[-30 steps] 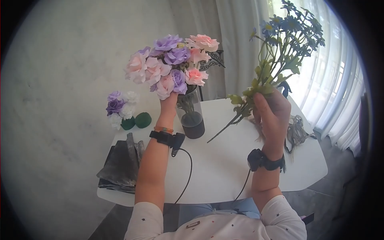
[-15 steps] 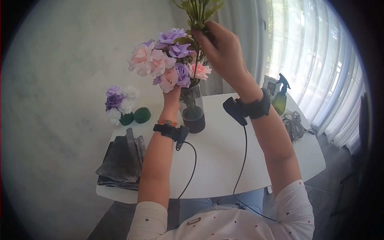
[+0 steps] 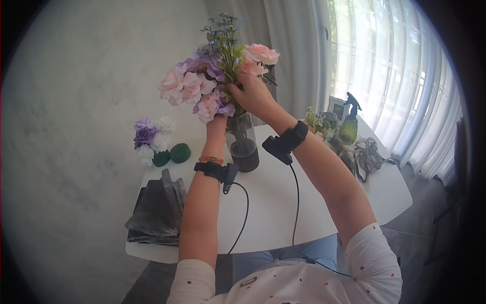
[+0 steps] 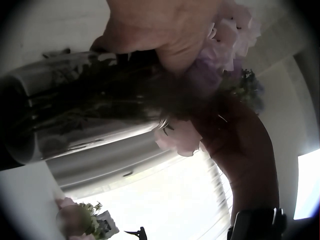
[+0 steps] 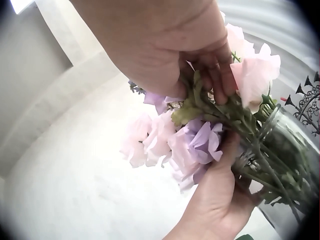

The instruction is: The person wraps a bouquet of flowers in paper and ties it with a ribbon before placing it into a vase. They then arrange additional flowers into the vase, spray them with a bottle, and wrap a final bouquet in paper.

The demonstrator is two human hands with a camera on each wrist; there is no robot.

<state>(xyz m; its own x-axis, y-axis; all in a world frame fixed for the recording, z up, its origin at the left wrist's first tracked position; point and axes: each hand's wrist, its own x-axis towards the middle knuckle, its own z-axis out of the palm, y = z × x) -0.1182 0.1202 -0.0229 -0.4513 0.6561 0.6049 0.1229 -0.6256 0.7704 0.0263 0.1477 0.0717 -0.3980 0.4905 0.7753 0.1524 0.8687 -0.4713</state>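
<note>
A clear glass vase (image 3: 245, 148) with dark liquid in its base holds pink and purple artificial roses (image 3: 192, 87). My left hand (image 3: 216, 129) grips the vase near its mouth, beneath the blooms; in the right wrist view its thumb and fingers lie around the rim and stems. My right hand (image 3: 255, 96) pinches the leafy stems of a spray of small blue flowers (image 3: 223, 35) among the roses. Its lower stem (image 5: 272, 172) runs down past the rim into the vase in the right wrist view. The blue heads stand above the roses.
Purple and white flowers (image 3: 147, 134) lie at the left beside dark green round pieces (image 3: 180, 153). Grey folded sheets (image 3: 157, 207) lie front left. A spray bottle (image 3: 349, 126), a picture frame (image 3: 338, 107), more flowers (image 3: 324, 121) and tangled cord (image 3: 371, 158) occupy the right side.
My right hand has carried the blue flowers from the right, up over the vase, then down among the roses. My left hand has stayed at the vase mouth.
</note>
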